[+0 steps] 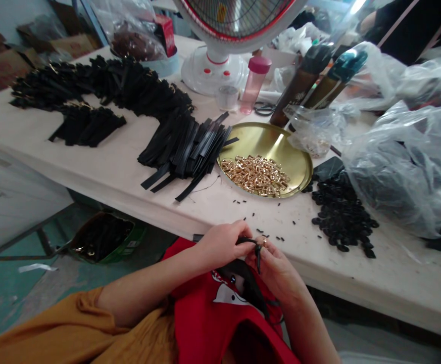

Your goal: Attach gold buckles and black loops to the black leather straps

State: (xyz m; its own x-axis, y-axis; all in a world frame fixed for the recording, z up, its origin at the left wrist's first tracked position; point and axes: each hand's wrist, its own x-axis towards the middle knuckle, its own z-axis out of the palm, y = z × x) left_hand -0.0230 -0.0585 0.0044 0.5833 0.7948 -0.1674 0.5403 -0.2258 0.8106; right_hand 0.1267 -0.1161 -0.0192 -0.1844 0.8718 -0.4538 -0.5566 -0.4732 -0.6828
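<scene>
Black strap [247,240] over red apron [197,303], by table [102,169] edge | left hand [224,245]: fingers curled, pinching strap | right hand [275,267]: fingertips closed on strap, gold-tone fitting [263,242] at fingertips | brown bottle [295,88]: leaf logo, lettering too blurred to read

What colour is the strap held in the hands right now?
The strap is black, best seen in the head view.

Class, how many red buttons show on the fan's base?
2: a left red button and a right red button, both on the near side of the fan's base; others may be hidden.
</scene>
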